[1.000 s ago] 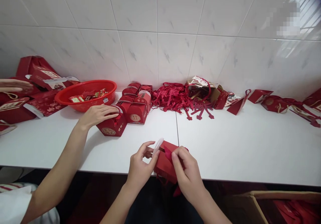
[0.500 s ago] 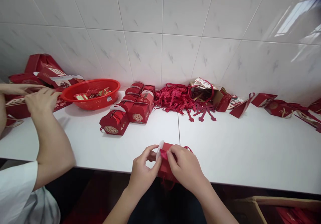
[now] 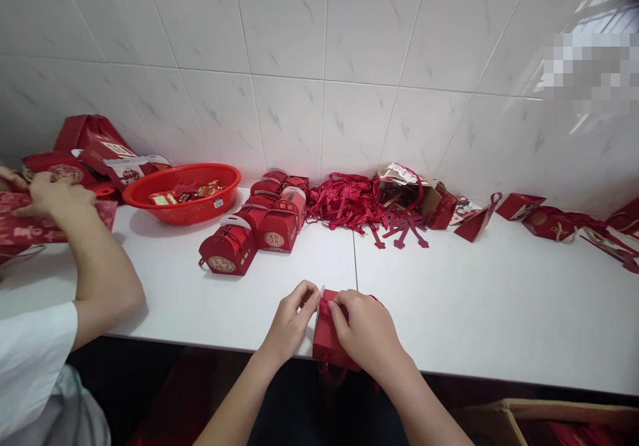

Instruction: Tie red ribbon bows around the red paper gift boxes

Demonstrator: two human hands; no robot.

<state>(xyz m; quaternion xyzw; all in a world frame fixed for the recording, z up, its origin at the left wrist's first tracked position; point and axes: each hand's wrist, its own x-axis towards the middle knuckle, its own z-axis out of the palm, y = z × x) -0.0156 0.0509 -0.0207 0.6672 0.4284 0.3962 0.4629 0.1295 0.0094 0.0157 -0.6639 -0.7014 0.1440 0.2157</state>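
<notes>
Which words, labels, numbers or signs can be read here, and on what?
"歡喜": on the pink-topped box.
Too small or blurred: emblem and side lettering on the front box; sticker on the red basket; print on the white flap; lettering on the far-left red package.
None visible: held red box.

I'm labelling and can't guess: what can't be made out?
Head view:
Red box: right side hidden by the right hand.
Left hand: its own fingers hide any hold.
Wrapped items in the basket: too small and overlapping to count.
Carton: cut off by bottom and right edges.
</notes>
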